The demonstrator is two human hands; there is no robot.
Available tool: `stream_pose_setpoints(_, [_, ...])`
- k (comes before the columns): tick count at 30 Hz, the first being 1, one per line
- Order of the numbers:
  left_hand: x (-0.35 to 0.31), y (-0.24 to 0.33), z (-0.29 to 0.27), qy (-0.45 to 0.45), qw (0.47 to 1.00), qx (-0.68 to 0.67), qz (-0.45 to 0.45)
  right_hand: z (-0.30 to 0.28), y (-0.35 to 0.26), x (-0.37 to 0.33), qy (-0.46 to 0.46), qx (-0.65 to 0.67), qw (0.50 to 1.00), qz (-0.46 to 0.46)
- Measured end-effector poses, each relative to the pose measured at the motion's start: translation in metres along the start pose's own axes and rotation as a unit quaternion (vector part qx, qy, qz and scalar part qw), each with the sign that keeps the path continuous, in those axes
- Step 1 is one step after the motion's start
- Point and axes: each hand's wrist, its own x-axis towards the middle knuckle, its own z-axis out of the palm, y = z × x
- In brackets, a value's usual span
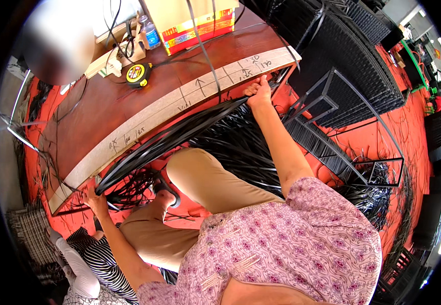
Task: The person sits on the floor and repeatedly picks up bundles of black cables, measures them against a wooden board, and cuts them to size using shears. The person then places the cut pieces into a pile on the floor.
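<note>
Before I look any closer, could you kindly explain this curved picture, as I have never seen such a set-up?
Certainly. There is no machine here: a person works with bare hands. The single picture comes from a wide fisheye camera worn on the head, looking down, so straight edges bend. The left hand and right hand hold a long bundle of black strips between them, along a pale, marked board at the table's near edge. On the reddish-brown table lie a yellow-and-black tape measure, a plastic bottle and a red-and-yellow box.
</note>
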Motion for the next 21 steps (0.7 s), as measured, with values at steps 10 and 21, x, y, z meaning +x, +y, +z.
stream_pose_setpoints(10, [0.0,-0.006,-0.011,0.093,0.996,-0.005,0.015,-0.016,0.009,0.045,-0.12,-0.051,0.99,0.05])
stream_pose_setpoints(21, [0.003,0.048,-0.041,0.144,0.988,0.026,-0.042,-0.018,-0.034,0.035,-0.062,-0.156,0.985,-0.041])
